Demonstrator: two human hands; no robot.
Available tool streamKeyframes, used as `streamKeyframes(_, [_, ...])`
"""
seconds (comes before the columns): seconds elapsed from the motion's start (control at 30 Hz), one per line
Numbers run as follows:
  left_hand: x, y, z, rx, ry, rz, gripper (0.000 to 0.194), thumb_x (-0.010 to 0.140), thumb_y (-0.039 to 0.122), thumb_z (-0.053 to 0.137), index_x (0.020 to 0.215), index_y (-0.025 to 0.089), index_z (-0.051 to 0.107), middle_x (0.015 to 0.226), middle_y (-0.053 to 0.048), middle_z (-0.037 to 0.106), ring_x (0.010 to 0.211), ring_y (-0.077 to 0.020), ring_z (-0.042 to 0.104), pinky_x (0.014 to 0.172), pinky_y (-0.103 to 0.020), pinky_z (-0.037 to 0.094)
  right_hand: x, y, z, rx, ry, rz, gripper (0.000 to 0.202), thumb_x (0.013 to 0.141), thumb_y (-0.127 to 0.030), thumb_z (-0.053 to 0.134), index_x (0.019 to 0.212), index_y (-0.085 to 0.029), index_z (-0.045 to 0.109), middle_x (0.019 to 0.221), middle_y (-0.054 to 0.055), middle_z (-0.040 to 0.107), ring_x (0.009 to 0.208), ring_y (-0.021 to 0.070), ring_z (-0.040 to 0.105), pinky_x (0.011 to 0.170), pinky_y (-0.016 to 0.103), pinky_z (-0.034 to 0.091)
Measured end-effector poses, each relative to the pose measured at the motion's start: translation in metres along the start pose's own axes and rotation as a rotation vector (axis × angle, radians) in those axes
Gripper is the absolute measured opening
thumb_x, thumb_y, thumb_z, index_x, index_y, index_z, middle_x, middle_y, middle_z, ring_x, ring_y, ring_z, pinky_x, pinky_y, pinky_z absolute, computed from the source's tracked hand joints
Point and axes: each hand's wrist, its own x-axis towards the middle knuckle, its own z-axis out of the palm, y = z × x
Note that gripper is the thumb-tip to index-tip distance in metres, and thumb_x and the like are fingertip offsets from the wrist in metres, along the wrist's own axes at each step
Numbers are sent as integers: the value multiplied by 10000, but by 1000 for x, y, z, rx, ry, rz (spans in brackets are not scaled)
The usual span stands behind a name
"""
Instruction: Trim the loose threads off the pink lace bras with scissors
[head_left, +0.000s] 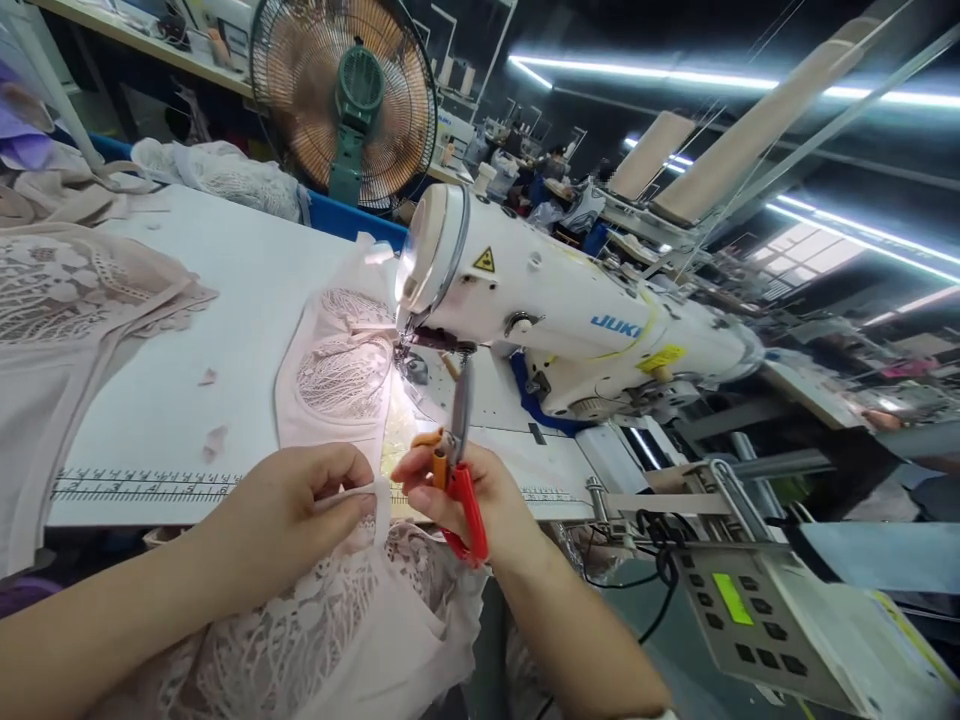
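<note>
A pale pink lace garment [341,375] lies under the needle area of the white sewing machine [540,280] and hangs over the table's front edge. My left hand [300,510] is closed, pinching a narrow band of this fabric between thumb and fingers. Just to its right, my right hand [480,500] is closed around scissors with red and orange handles [469,510]; their blades point up toward the machine. The right fingertips are close beside the band; whether they touch it I cannot tell.
More pink lace pieces [67,290] lie on the white table [225,250] at left. Behind it stands a large fan [360,90]. A control panel with a green display [731,598] is at lower right. A printed ruler strip [150,484] runs along the front edge.
</note>
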Motion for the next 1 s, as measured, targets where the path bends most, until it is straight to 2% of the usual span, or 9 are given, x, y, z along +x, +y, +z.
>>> streamKeyframes(0.07, [0, 1, 1, -15, -26, -25, 237, 767, 439, 550, 696, 214, 525, 544, 64, 435, 440, -93, 327, 420, -211, 275, 9, -6, 10, -8, -20, -17, 304, 654, -421, 805, 756, -206, 616, 744, 9, 572, 681, 149, 547, 608, 294, 483])
streamKeyframes(0.2, [-5, 4, 1, 10, 23, -33, 206, 775, 403, 524, 687, 218, 511, 545, 62, 450, 446, -101, 347, 438, -223, 282, 15, -12, 17, -63, -2, -77, 316, 648, -408, 800, 701, -214, 556, 692, -12, 505, 657, 141, 498, 585, 284, 457])
streamKeyframes(0.37, [-5, -4, 1, -7, 30, 82, 246, 763, 443, 560, 715, 203, 538, 632, 34, 481, 538, -125, 438, 486, -226, 340, 14, -9, 22, -55, 17, -132, 271, 665, -322, 796, 719, -213, 553, 677, -16, 506, 624, 132, 471, 542, 264, 418])
streamKeyframes(0.57, [-2, -14, 1, -100, -36, 63, 374, 804, 470, 524, 572, 195, 423, 526, 56, 372, 461, -91, 319, 444, -226, 257, 14, -6, 25, -117, -21, -116, 301, 687, -372, 789, 725, -208, 539, 680, -20, 496, 606, 122, 458, 547, 260, 413])
streamKeyframes(0.63, [-2, -14, -2, -118, -40, 24, 349, 785, 465, 552, 590, 192, 454, 522, 55, 396, 449, -90, 326, 437, -227, 253, 13, -6, 18, -153, -96, -62, 356, 686, -438, 784, 804, -205, 542, 730, -12, 509, 638, 126, 474, 579, 266, 430])
streamKeyframes(0.73, [-3, -13, -7, -144, -44, -35, 325, 759, 454, 580, 601, 184, 492, 502, 50, 422, 439, -91, 343, 429, -216, 248, 9, -5, 1, -293, -319, 19, 518, 684, -607, 720, 929, -196, 522, 772, -2, 518, 670, 136, 477, 587, 264, 421])
streamKeyframes(0.83, [-3, -14, -11, -173, -67, -52, 307, 737, 417, 607, 580, 171, 512, 511, 35, 454, 461, -99, 384, 454, -213, 288, 2, -3, -14, -476, -516, 49, 554, 732, -726, 562, 813, -185, 476, 706, -14, 471, 618, 117, 408, 513, 233, 345])
streamKeyframes(0.9, [-2, -16, -13, -215, -99, -73, 287, 718, 409, 631, 600, 160, 549, 541, 23, 488, 485, -108, 414, 480, -221, 319, -3, -2, -19, -558, -573, 79, 537, 758, -721, 508, 741, -192, 417, 659, -27, 440, 587, 107, 377, 494, 227, 308])
streamKeyframes(1.0, [-1, -18, -13, -281, -123, -104, 269, 698, 395, 657, 617, 152, 575, 562, 20, 504, 502, -108, 423, 500, -223, 328, -8, -2, -19, -645, -570, 115, 537, 730, -710, 535, 702, -202, 366, 640, -38, 413, 583, 108, 371, 508, 234, 294])
